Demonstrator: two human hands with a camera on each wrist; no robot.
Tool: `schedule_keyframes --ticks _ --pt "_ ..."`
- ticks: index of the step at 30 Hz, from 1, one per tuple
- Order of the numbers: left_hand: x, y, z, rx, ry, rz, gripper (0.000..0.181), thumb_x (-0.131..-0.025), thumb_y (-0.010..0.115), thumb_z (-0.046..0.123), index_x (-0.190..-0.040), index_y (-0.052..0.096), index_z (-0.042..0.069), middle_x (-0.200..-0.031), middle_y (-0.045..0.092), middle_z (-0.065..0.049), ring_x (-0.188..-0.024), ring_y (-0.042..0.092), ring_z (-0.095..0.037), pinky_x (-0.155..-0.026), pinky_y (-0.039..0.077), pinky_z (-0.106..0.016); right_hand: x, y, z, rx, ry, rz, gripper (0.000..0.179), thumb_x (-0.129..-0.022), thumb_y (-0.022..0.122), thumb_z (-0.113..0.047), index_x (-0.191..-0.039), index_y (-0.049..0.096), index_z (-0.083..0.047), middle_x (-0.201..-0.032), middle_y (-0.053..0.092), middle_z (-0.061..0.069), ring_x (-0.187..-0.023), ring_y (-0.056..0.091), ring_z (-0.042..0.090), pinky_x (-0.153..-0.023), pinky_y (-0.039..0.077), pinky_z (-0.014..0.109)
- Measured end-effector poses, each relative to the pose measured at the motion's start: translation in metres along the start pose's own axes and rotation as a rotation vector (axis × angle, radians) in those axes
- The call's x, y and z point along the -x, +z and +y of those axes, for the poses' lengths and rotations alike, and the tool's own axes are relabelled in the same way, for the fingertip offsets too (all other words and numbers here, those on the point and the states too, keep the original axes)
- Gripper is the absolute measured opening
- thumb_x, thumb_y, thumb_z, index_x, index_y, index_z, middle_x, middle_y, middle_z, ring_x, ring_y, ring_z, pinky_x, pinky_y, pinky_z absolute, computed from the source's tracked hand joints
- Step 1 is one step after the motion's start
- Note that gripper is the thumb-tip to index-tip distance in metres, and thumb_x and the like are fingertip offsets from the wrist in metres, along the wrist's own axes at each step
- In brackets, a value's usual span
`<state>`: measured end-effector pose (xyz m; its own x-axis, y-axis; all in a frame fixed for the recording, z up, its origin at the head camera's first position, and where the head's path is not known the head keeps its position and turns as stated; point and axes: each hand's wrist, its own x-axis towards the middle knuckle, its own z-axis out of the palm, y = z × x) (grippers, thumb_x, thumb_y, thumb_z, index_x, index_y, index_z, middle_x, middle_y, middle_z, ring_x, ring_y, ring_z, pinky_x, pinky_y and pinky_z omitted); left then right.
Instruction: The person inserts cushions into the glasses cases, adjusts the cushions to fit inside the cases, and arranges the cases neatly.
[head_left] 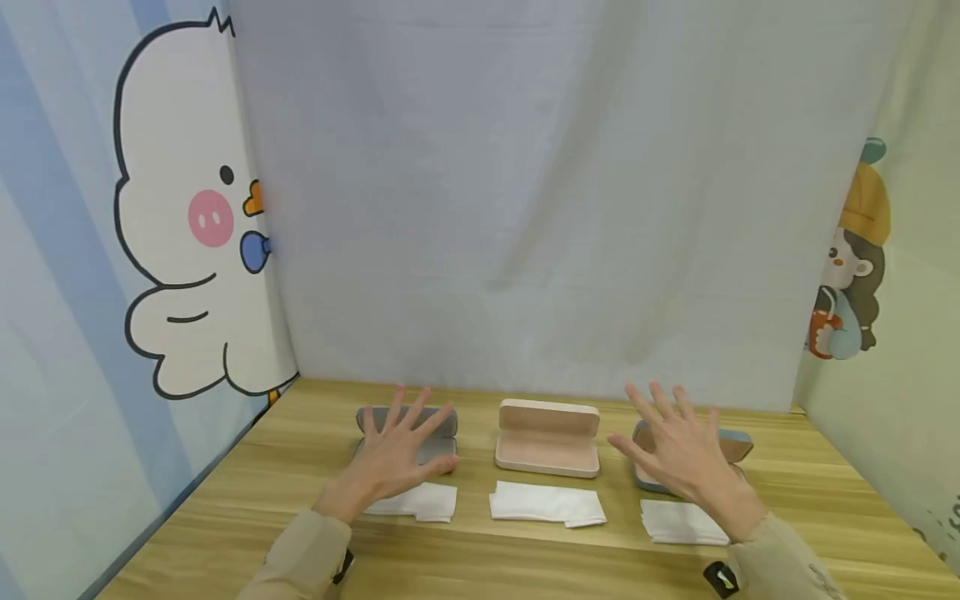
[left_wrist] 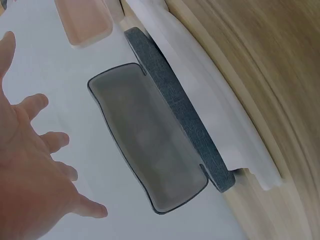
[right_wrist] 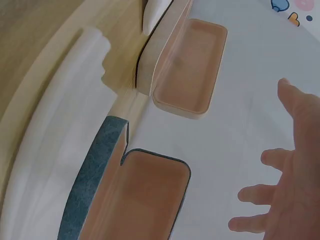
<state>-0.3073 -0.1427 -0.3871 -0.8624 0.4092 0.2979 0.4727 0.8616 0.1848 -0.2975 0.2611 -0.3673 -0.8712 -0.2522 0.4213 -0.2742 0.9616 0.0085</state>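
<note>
Three glasses cases stand with raised lids in a row on the table. My left hand [head_left: 395, 457], fingers spread and holding nothing, overlaps the grey case [head_left: 444, 423] in the head view. The right hand [head_left: 681, 454] is likewise spread and empty, in front of the blue case [head_left: 737, 443] with its brown lining. Between the hands sits the cream case [head_left: 547, 437], lined in pale pink. A folded white cloth lies before each case: the left cloth [head_left: 435, 502], the middle cloth [head_left: 547, 504] and the right cloth [head_left: 682, 523]. The left wrist view shows the grey lid lining [left_wrist: 150, 135].
The wood-grain table [head_left: 480, 562] ends at a pale grey curtain [head_left: 480, 208] behind the cases. A side curtain with a white cartoon duck [head_left: 180, 150] hangs at the left. Another with a cartoon girl [head_left: 851, 267] closes off the right side.
</note>
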Motion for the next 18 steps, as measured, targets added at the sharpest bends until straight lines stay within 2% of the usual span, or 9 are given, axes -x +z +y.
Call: schedule_keyframes --ticks 8,13,18 --pt "0.002 -0.005 -0.007 0.002 -0.012 0.032 0.074 -0.089 0.054 0.062 -0.151 0.033 0.027 -0.160 0.019 -0.014 -0.149 0.005 -0.042 -0.104 0.010 -0.084 -0.012 0.001 -0.022 -0.051 -0.013 -0.005 0.079 -0.090 0.047 -0.067 -0.153 0.028 -0.024 -0.155 0.030 0.020 -0.141 0.025 0.050 -0.099 0.022 0.084" --pt "0.005 -0.009 -0.014 0.038 0.008 0.085 0.072 -0.089 0.058 0.056 -0.149 0.037 0.022 -0.158 0.027 -0.018 -0.146 0.022 -0.041 -0.109 0.019 -0.077 -0.019 0.003 -0.038 -0.063 -0.054 0.014 0.077 -0.088 0.051 -0.066 -0.148 0.038 -0.019 -0.154 0.034 0.020 -0.137 0.035 0.047 -0.099 0.033 0.076" --pt "0.010 -0.012 -0.025 0.102 0.039 0.138 0.069 -0.091 0.062 0.047 -0.148 0.039 0.018 -0.151 0.037 -0.021 -0.138 0.036 -0.044 -0.111 0.027 -0.070 -0.028 0.008 -0.055 -0.086 -0.110 0.045 0.070 -0.088 0.054 -0.064 -0.138 0.049 -0.014 -0.146 0.043 0.021 -0.123 0.049 0.043 -0.093 0.045 0.064"
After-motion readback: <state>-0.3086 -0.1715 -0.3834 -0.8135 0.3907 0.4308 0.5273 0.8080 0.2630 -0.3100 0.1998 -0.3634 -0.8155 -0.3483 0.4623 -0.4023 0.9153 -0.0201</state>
